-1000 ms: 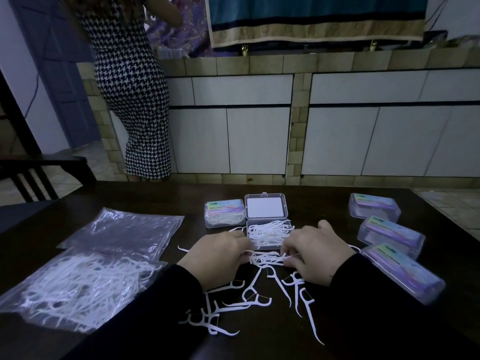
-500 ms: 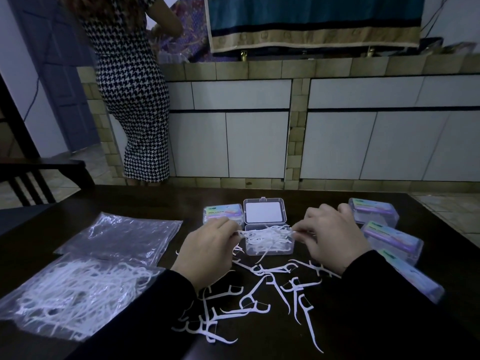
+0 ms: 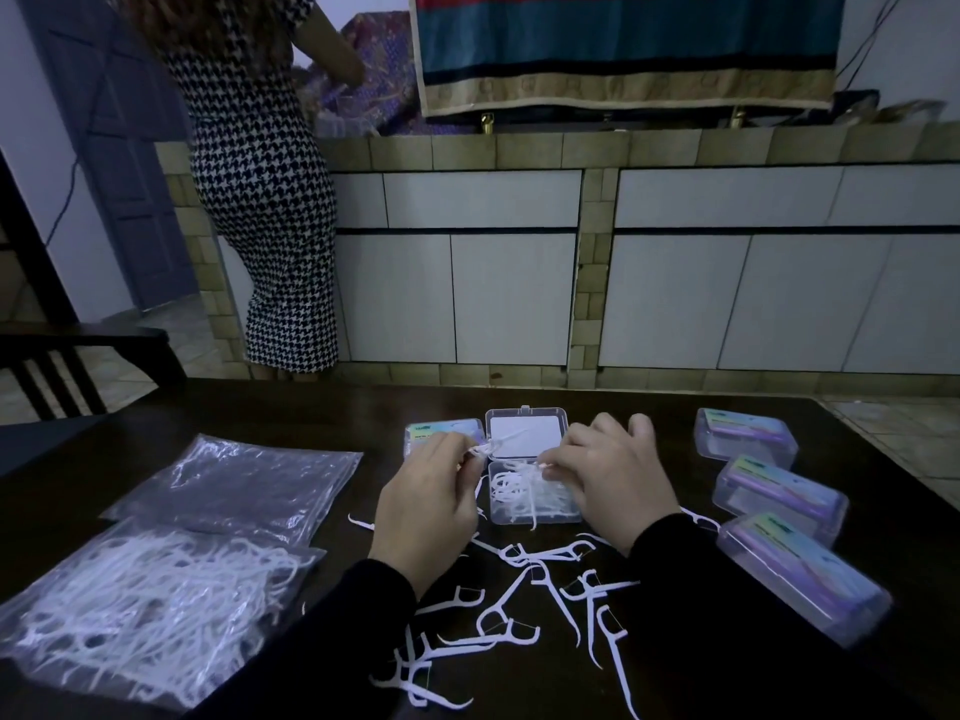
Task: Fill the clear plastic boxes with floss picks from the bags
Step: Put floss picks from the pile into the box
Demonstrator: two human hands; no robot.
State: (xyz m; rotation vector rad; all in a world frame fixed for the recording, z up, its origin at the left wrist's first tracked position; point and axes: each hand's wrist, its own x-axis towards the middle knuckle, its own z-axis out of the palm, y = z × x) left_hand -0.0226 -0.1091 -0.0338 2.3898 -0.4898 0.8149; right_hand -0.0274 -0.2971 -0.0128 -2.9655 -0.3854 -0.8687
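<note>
Floss picks (image 3: 535,492) look feather-light, springy and prone to tangle (pinch the stiff handles). Some fill the open box (image 3: 534,498); the left hand (image 3: 428,506) pinches one beside it, and the right hand (image 3: 613,485) pinches another over it. Loose picks (image 3: 511,623) lie below both wrists; closed boxes (image 3: 779,491) crowd the right.

Two arms coming in from bottom edge. Person wearing long black sleeves, plain, soft-looking cloth, no marks or buttons showing. Left sleeve (image 3: 332,631) reaching down to wrist. Right sleeve (image 3: 691,579) doing same. Left hand (image 3: 426,506) going bare. Right hand (image 3: 615,480) going bare too. Short nails showing on right fingers.
</note>
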